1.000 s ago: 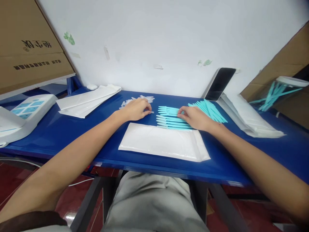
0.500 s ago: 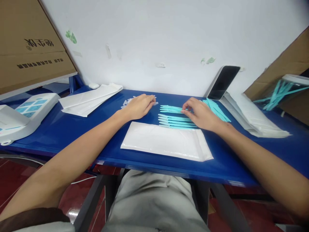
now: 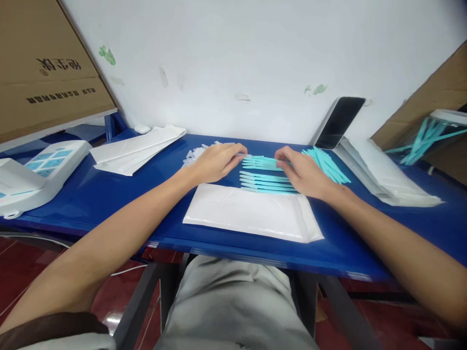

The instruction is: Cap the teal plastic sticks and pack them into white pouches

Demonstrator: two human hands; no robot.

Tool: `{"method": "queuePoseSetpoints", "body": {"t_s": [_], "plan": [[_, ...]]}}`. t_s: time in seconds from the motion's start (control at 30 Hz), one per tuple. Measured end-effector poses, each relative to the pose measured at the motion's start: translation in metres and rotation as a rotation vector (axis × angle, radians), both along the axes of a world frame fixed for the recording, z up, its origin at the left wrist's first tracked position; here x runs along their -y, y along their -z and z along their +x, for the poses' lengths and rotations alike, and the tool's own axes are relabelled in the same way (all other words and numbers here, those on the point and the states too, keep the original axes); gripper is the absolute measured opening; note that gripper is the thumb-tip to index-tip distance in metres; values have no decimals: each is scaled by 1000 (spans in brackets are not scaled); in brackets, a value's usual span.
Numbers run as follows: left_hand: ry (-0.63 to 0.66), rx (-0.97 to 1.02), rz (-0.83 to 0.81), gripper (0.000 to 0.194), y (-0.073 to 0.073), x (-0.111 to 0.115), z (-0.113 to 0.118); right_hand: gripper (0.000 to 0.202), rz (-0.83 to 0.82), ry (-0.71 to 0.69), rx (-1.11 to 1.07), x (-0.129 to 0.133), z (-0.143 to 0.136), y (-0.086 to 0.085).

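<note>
My left hand (image 3: 222,161) is closed in a pinch on a small translucent cap (image 3: 243,155), at the left end of the upper row of thin turquoise sticks (image 3: 260,163). The right end of a turquoise stick in that row is between the thumb and finger of my right hand (image 3: 297,167); the fingertips partly hide it. Whether cap and stick touch is too small to tell. A second row of turquoise sticks (image 3: 266,183), with pale left ends, lies just nearer to me. Loose translucent caps (image 3: 193,154) are piled behind my left hand.
In front lies a flat white packet (image 3: 244,214). More turquoise sticks (image 3: 326,165) are heaped at right, below a leaning phone (image 3: 339,121). White packets (image 3: 138,149) lie left, others (image 3: 394,175) right. A white device (image 3: 51,165) stands far left, a clear tub of sticks (image 3: 430,136) far right.
My left hand has moved right from the cap pile to the left ends of the upper row, with a cap in its fingers. The right hand has barely shifted.
</note>
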State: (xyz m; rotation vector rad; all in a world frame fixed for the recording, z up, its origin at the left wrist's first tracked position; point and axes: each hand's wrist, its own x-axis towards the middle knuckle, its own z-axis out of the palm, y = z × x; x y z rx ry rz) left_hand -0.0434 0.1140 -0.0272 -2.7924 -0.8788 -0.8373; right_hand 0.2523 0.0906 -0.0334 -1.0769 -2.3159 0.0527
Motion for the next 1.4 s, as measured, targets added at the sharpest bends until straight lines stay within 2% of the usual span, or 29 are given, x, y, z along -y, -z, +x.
{"method": "queuePoseSetpoints", "body": {"t_s": [0.23, 0.43, 0.67, 0.83, 1.0, 1.23, 1.3, 1.4], "plan": [[-19, 25, -9, 32, 1, -2, 1, 14, -16, 72, -17, 4, -1, -5], [31, 57, -92, 31, 1, 1, 4, 25, 12, 102, 6, 5, -2, -5], [52, 97, -164, 30, 0, 4, 8, 34, 49, 63, 24, 3, -1, -3], [46, 140, -208, 25, -1, 7, 9, 35, 34, 19, 44, 1, -1, -2], [56, 156, -273, 22, -3, 11, 11, 33, 35, 38, 43, 0, 0, -3], [105, 279, -361, 21, 10, 5, 32, 30, 40, 5, 46, 4, -8, 2], [117, 239, -343, 21, 12, 5, 37, 30, 32, -17, 48, 6, -9, 2], [107, 136, -219, 29, 8, 3, 32, 28, 50, -13, 20, 10, -10, -2]]}}
